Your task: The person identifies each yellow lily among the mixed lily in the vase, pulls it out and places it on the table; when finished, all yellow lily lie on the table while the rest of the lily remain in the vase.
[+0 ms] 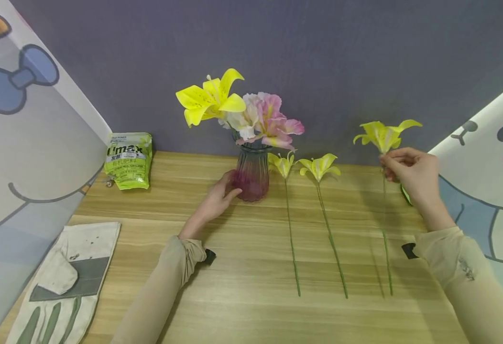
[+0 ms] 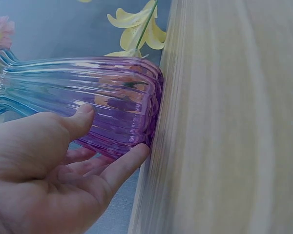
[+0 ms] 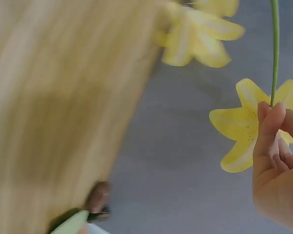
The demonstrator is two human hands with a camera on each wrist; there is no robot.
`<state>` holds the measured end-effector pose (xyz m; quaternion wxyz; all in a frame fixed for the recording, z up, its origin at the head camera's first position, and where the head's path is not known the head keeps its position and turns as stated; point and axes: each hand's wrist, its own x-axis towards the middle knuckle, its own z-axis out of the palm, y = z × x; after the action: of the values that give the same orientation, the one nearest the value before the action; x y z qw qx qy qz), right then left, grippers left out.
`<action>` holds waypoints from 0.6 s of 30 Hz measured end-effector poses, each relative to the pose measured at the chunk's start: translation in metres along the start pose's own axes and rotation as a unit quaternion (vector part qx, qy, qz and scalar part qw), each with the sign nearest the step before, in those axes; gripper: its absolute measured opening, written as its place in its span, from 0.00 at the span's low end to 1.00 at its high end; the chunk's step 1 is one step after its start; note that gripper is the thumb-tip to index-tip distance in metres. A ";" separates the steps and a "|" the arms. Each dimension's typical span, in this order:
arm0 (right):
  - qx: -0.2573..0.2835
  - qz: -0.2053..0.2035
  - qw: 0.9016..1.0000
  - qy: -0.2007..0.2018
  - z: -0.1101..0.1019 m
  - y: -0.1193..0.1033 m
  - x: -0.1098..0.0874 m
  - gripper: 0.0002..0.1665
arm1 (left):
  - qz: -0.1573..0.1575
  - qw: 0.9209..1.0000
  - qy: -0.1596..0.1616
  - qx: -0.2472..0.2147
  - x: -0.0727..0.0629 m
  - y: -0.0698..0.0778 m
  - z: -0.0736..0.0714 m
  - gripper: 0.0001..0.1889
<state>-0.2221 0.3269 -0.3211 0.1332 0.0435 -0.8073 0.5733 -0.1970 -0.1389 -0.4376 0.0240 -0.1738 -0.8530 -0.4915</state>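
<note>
Against a grey wall [image 1: 329, 67] and over the wooden counter [image 1: 234, 306], the right grip [image 1: 414, 173] pinches a yellow lily [image 1: 381, 137] just under its bloom, stem [image 1: 386, 239] pointing down, well to the right of the glass vase [image 1: 253, 177], whose lower part the nearer left grip [image 1: 217, 198] holds.

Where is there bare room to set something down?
Bare wooden tabletop lies between the green plastic pouch, cream-and-grey fabric glove and beige left sleeve. Another patch sits before the purple-blue ribbed glass vase, between that sleeve and two unheld, green-stemmed yellow lilies. It's crowded around the vase, between left grip and lily blooms.
</note>
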 end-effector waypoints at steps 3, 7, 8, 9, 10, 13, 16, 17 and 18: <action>-0.155 -0.006 0.986 -0.061 -0.002 0.020 -0.001 0.15 | -0.002 1.000 0.001 0.000 0.001 0.000 -0.002 0.31; -0.218 -0.006 0.971 -0.100 0.000 0.045 0.001 0.15 | -0.003 1.000 -0.005 0.002 0.001 0.000 -0.002 0.31; -0.223 -0.006 0.969 -0.104 0.000 0.051 0.002 0.14 | -0.003 1.000 -0.006 0.002 0.001 0.000 -0.002 0.31; -0.222 -0.005 0.969 -0.112 0.001 0.056 0.003 0.14 | -0.003 1.000 -0.006 0.002 0.001 0.000 -0.002 0.31; -0.221 -0.006 0.968 -0.118 0.001 0.061 0.004 0.13 | -0.005 1.000 -0.006 0.000 0.001 0.000 -0.002 0.31; -0.233 -0.013 0.964 -0.129 0.003 0.072 0.008 0.11 | -0.009 1.000 -0.007 -0.001 0.001 0.000 -0.001 0.31; -0.250 -0.026 0.957 -0.141 0.006 0.079 0.010 0.11 | -0.017 1.000 -0.010 -0.002 0.001 0.001 -0.001 0.32; -0.253 -0.029 0.956 -0.146 0.008 0.081 0.011 0.10 | -0.019 1.000 -0.011 -0.002 0.001 0.001 -0.001 0.32; -0.260 -0.036 0.953 -0.152 0.010 0.082 0.011 0.11 | -0.020 1.000 -0.012 -0.002 0.000 0.002 -0.001 0.32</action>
<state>-0.2528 0.3467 -0.3962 0.0364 0.1228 -0.9368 0.3255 -0.1970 -0.1389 -0.4353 0.0039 -0.1623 -0.8556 -0.4915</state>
